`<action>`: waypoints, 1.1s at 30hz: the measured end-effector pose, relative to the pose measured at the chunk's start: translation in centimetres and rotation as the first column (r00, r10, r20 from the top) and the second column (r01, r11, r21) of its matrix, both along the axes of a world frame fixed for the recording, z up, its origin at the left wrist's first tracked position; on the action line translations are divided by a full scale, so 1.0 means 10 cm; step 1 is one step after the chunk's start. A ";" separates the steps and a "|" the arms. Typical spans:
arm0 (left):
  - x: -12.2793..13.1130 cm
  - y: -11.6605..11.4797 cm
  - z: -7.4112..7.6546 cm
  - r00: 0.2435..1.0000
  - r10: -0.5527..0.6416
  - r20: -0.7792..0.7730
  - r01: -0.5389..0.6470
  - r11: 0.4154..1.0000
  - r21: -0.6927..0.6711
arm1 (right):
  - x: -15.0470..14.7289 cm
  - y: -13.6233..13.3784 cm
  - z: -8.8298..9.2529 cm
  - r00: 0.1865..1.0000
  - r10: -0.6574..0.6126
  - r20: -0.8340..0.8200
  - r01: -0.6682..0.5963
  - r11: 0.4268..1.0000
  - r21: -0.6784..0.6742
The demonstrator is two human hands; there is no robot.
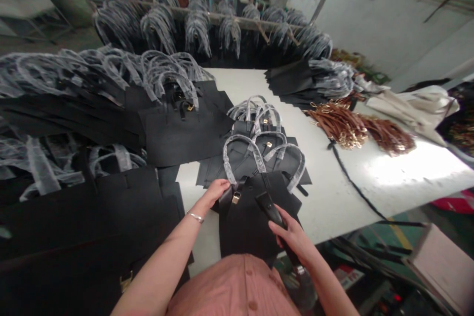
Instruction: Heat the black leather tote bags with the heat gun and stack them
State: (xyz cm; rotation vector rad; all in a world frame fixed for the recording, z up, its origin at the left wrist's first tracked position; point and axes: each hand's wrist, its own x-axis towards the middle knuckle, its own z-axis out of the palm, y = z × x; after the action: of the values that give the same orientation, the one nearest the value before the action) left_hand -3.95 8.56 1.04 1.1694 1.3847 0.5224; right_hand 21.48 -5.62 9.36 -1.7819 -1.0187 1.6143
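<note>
A black handbag (242, 227) lies on the white table right in front of me, its two handles wrapped in clear plastic. My left hand (217, 191) pinches the bag's upper left edge, beside a small gold clasp (236, 198). In the closed fingers of my right hand (291, 232) is a long black piece (272, 211) with a broad, flat end, held over the front of the bag. Its lower end, near something shiny, is blurred; whether it is a strap or a tool I cannot tell. More black handbags (269, 144) with wrapped handles lie just behind.
Stacks of black bags (181, 133) cover the left side. Brown straps with gold clips (335, 126) lie in bundles on the right of the white table (322, 207). A dark cord (350, 177) crosses the tabletop. Behind, many wrapped handles (196, 24) hang along a rail.
</note>
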 end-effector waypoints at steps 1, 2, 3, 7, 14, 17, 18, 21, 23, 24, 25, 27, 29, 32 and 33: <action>0.01 -0.02 0.03 0.998 -0.028 0.060 0.029 0.999 -0.017 | 0.00 0.00 0.02 1.000 0.001 -0.004 -0.001 1.000 0.007; 0.02 -0.05 0.06 0.992 -0.052 0.114 0.056 0.998 -0.028 | 0.00 0.00 0.05 1.000 0.000 -0.011 0.000 1.000 0.016; 0.03 -0.08 0.10 0.985 -0.073 0.158 0.079 0.996 -0.036 | 0.01 0.00 0.07 1.000 -0.002 -0.017 0.002 1.000 0.028; 0.06 -0.12 0.17 0.968 -0.123 0.218 0.127 0.992 -0.004 | 0.03 0.01 0.16 0.999 -0.025 -0.032 0.027 0.998 0.057; 0.09 0.09 0.03 0.991 -0.018 0.129 -0.008 0.979 0.204 | -0.02 0.08 0.16 1.000 0.029 0.001 -0.029 0.994 0.101; 0.14 0.12 -0.07 0.982 -0.001 0.191 -0.038 0.980 0.196 | -0.08 0.15 0.14 0.998 0.066 0.004 -0.067 0.991 0.117; 0.15 0.12 -0.09 0.975 0.002 0.220 -0.044 0.982 0.185 | -0.10 0.17 0.13 0.997 0.076 0.005 -0.076 0.990 0.121; 0.14 0.06 -0.15 0.949 -0.001 0.315 -0.044 0.990 0.136 | -0.14 0.25 0.10 0.995 0.098 0.021 -0.100 0.989 0.108; 0.12 0.01 -0.19 0.930 -0.003 0.367 -0.036 0.994 0.101 | -0.15 0.30 0.06 0.995 0.100 0.028 -0.103 0.991 0.089; 0.10 0.00 -0.20 0.924 0.000 0.384 -0.036 0.995 0.088 | -0.16 0.32 0.04 0.995 0.101 0.026 -0.102 0.991 0.081; 0.09 -0.02 -0.21 0.919 0.006 0.395 -0.040 0.996 0.078 | -0.16 0.33 0.02 0.995 0.100 0.023 -0.101 0.992 0.077; 0.07 -0.04 -0.23 0.914 0.023 0.405 -0.055 0.996 0.067 | -0.17 0.36 -0.01 0.994 0.104 0.020 -0.106 0.992 0.073; 0.05 -0.05 -0.24 0.913 0.037 0.407 -0.068 0.996 0.062 | -0.19 0.38 -0.02 0.993 0.115 0.025 -0.116 0.991 0.072; 0.04 -0.06 -0.23 0.913 0.037 0.405 -0.070 0.995 0.067 | -0.22 0.40 -0.01 0.989 0.143 0.024 -0.144 0.987 0.065; 0.04 -0.06 -0.22 0.914 0.032 0.404 -0.068 0.995 0.074 | -0.23 0.42 -0.01 0.988 0.151 0.019 -0.152 0.987 0.060</action>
State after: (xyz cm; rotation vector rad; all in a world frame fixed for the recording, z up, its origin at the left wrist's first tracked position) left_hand -3.60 7.92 -1.15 1.0246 1.0443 0.8180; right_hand 19.20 -1.46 9.26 -1.7137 -1.2238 1.6422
